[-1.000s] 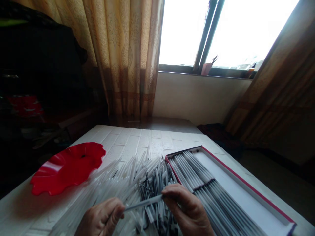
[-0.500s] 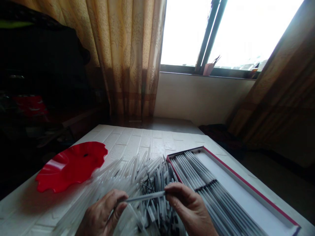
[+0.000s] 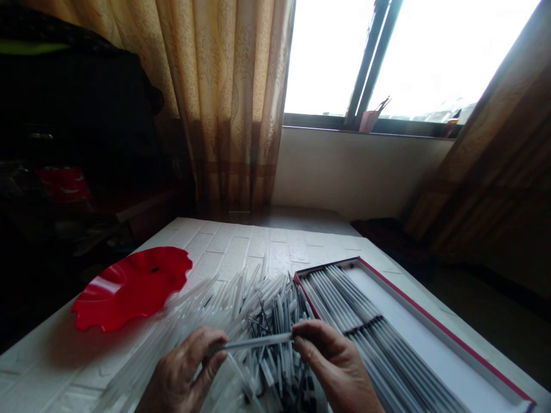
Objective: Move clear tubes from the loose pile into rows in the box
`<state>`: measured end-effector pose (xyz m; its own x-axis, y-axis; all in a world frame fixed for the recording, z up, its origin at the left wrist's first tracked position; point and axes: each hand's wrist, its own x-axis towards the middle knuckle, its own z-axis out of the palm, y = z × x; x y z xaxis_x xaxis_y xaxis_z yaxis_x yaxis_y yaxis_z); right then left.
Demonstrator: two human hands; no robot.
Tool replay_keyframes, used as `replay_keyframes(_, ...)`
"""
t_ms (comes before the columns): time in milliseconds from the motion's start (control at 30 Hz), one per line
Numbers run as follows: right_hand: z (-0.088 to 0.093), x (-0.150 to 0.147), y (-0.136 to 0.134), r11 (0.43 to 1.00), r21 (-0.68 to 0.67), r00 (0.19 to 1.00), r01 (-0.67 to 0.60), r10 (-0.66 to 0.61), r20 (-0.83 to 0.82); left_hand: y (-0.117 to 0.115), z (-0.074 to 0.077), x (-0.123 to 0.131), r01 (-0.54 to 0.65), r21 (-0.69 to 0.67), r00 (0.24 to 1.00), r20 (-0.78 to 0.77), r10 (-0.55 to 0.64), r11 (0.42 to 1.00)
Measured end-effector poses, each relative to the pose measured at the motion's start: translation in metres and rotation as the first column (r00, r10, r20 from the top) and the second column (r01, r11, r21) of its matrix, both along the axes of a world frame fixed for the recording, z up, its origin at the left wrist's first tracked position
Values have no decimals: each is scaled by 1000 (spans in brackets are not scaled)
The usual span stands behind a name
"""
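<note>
Left hand (image 3: 185,367) and right hand (image 3: 338,361), each pinched closed thumb to fingers, hold one slim grey tube (image 3: 259,342) by its ends, nearly level, above a loose heap of clear tubes (image 3: 189,315) and thin dark sticks (image 3: 279,312). Shallow red-edged box (image 3: 413,327) right of heap, rows of grey tubes (image 3: 391,355) inside; wavy-rimmed red plate (image 3: 133,289) left, on white brick-patterned tabletop (image 3: 236,241).

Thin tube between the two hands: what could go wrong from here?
The thin tube is only pinched by the left hand and right hand, so it might slip. Dropped, it could get lost among the loose tubes below. The right hand is near the box, so a knock might disturb its lined-up tubes.
</note>
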<state>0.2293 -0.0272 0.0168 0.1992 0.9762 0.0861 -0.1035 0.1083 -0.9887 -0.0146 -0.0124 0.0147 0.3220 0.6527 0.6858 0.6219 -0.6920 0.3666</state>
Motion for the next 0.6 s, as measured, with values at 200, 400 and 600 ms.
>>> replay_keyframes(200, -1, 0, 0, 1000, 2, 1000, -1, 1, -15, -2, 1, -4, 16, -97, 999, -36, -20, 995)
replay_keyframes(400, -1, 2, 0, 1000, -3, 1000, 14, -14, -1, -3, -4, -3, 21, -25, 999, -34, -21, 999)
replay_keyframes(600, -1, 3, 0, 1000, 14, 999, 5, -6, 46, -3, 2, -2, 15, -51, 999, -34, -17, 999)
